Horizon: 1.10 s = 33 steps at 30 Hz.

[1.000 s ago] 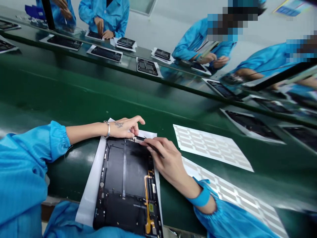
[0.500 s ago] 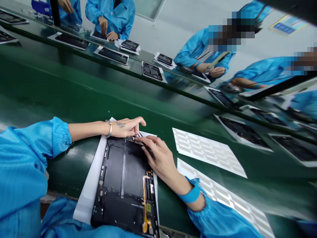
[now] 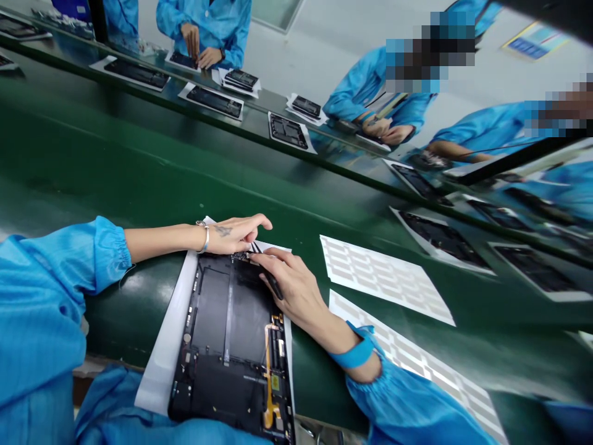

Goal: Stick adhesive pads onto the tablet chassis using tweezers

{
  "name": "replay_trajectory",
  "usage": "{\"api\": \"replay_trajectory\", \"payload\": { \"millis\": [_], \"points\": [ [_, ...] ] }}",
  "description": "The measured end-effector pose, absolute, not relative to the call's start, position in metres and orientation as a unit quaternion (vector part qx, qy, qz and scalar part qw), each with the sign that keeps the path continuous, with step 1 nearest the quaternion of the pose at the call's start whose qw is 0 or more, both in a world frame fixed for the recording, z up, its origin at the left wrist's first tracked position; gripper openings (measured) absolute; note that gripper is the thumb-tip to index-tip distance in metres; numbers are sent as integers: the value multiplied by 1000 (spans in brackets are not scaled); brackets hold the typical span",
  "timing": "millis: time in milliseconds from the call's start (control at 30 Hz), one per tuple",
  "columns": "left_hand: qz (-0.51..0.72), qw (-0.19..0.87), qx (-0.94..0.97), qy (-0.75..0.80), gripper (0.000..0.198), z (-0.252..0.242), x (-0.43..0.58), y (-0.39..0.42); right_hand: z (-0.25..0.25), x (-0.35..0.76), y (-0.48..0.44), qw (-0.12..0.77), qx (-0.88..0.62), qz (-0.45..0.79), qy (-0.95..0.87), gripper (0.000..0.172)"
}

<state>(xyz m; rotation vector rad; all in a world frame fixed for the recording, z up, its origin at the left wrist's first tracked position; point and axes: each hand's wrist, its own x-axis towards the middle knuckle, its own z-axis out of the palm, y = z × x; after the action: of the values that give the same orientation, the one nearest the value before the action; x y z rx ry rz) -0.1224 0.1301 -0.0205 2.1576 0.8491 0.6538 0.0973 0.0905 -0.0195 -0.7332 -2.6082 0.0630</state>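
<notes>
A black tablet housing (image 3: 213,309) lies open on a white sheet (image 3: 160,364), its inside facing up. It has an orange flex cable (image 3: 269,377) along its right side and a grey strip down the middle. At its far end, my left hand (image 3: 234,236) rests over the edge by a small circuit board (image 3: 239,255). Its upper finger points outward while the others curl under; what they hold is hidden. My right hand (image 3: 294,284) is closed around black tweezers (image 3: 274,284). Their tips point at the far end, close to the left fingers.
Two white sheets of stickers, one farther (image 3: 384,275) and one nearer (image 3: 412,358), lie to the right on the green bench (image 3: 139,167). Beyond, a raised line carries several tablet housings (image 3: 290,131) on white sheets. Co-workers in blue smocks (image 3: 204,31) handle parts there.
The view has shifted slightly. My right hand has moved a little left with the tweezers, which now stand steeper. The left hand stays at the housing's far end.
</notes>
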Motion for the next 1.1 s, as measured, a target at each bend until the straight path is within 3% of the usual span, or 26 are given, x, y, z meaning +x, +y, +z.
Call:
{"api": "replay_trajectory", "payload": {
  "millis": [133, 367, 567, 700, 900, 1100],
  "points": [
    [247, 321, 850, 337, 56, -21, -124, 129, -18, 98, 93, 246, -249, 92, -932, 26],
    [114, 211, 862, 446, 59, 6, -141, 124, -11, 110, 98, 492, -337, 145, -790, 24],
    [36, 164, 850, 499, 23, 22, -154, 127, 6, 120, 110, 616, -371, 186, -670, 25],
    [46, 115, 831, 543, 21, 31, -167, 148, 17, 122, 110, 642, -391, 196, -630, 25],
    [119, -10, 668, 735, 27, 73, -220, 214, 14, 119, 107, 632, -349, 244, -647, 26],
    [161, -53, 527, 832, 35, 100, -254, 228, 8, 116, 114, 623, -339, 254, -658, 25]
  ]
}}
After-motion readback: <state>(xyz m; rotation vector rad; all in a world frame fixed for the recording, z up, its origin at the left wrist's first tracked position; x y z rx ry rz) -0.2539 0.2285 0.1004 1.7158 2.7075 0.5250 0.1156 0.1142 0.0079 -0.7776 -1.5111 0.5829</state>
